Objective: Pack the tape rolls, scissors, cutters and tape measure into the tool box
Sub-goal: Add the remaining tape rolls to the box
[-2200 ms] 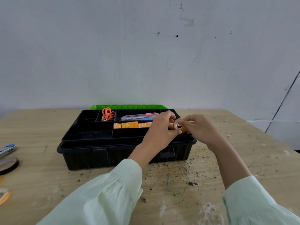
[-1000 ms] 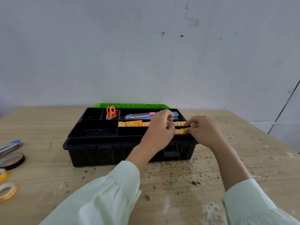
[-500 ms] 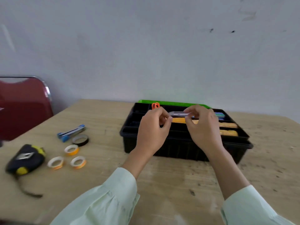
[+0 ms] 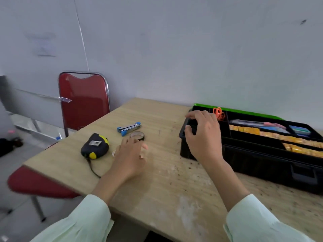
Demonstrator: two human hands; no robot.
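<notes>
Two hands over one worktop (image 4: 166, 189), with one open tool box (image 4: 262, 159) partly packed.
The right hand (image 4: 203, 137), fingers spread and loose, lies over the tool box's left end. To its right, inside, are two rows of yellow tape (image 4: 244, 131) and one grey cutter (image 4: 258, 123). The left hand (image 4: 130, 158) is blurred, so I cannot tell whether it holds anything. One tape measure (image 4: 95, 146) lies left of it. Just beyond it are one blue cutter (image 4: 129, 128) and one black tape roll (image 4: 137, 136). One orange scissors (image 4: 218, 113) sits by the right fingertips.
</notes>
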